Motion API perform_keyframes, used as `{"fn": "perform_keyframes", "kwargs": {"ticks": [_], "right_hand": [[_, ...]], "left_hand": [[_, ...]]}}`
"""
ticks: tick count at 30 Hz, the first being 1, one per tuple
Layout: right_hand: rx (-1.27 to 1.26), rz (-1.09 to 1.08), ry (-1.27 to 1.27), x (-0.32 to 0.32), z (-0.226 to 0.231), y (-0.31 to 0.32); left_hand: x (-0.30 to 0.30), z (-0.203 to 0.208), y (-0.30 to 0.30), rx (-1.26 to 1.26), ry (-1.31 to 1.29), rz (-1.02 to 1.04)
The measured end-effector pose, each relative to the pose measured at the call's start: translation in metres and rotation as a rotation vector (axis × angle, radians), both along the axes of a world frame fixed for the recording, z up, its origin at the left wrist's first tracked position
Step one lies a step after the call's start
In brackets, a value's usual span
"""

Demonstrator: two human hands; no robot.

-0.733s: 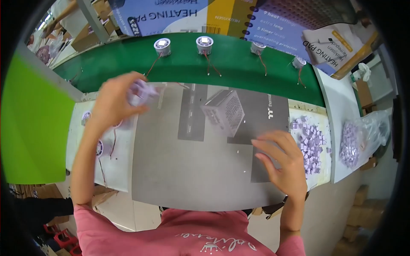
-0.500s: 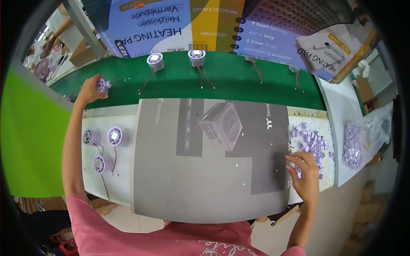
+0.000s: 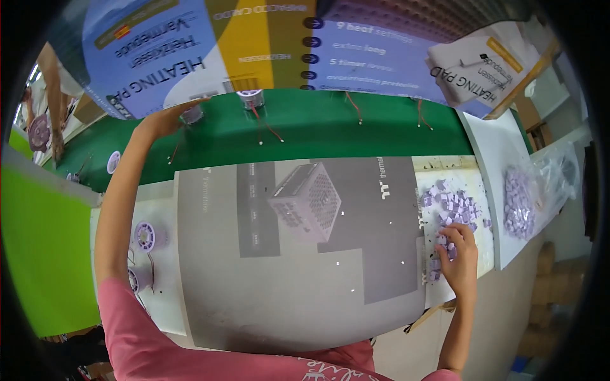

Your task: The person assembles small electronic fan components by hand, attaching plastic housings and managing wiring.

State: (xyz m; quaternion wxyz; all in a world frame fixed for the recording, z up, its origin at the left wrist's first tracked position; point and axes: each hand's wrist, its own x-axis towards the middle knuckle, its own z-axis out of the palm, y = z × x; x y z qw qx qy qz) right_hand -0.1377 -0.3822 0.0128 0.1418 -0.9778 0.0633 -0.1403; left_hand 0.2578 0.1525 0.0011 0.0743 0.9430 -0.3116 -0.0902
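Observation:
My left hand (image 3: pixel 166 122) reaches across the green belt to a round lilac motor unit (image 3: pixel 192 115) with thin wires. The overhanging cardboard hides part of the fingers and the top of the unit, so I cannot tell whether they grip it. Another lilac unit (image 3: pixel 114 162) lies on the belt left of my forearm. Over at the right, my right hand (image 3: pixel 462 261) is at a heap of small lilac blocks (image 3: pixel 455 202). Its thumb and index finger are curved but apart, with blocks showing between them.
A printed grey cardboard sheet (image 3: pixel 305 267) covers the middle of the white bench. More lilac units (image 3: pixel 147 236) stand left of it. Further wired units, one (image 3: pixel 251 100) partly visible, line the green belt (image 3: pixel 305 133) under a printed carton (image 3: pixel 254 44). A clear bag of blocks (image 3: pixel 520 203) lies far right.
My left hand has let go of a lilac unit, left on the belt, and moved right to another one. My right hand has come down among the blocks. The view has shifted.

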Motion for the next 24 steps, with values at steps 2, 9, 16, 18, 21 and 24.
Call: {"fn": "perform_keyframes", "kwargs": {"ticks": [2,9,16,18,21,24], "right_hand": [[0.112,-0.057,0.076,0.002,0.000,0.000],[0.048,-0.027,0.072,0.007,-0.005,0.006],[0.000,-0.012,-0.073,0.004,0.000,0.013],[0.111,0.064,-0.083,0.008,0.012,0.015],[0.692,0.248,-0.133,0.027,0.029,0.048],[1.286,0.612,-0.187,0.041,0.043,0.083]], "left_hand": [[0.006,-0.008,0.008,0.087,-0.073,0.065],[-0.073,0.067,0.012,-0.065,-0.409,0.198],[-0.260,0.060,-0.089,0.124,-0.277,0.099],[-0.303,0.041,-0.098,0.222,-0.213,0.133],[-0.330,0.029,-0.111,0.303,0.002,0.285],[-0.332,0.018,-0.118,0.210,-0.456,0.037]]}}
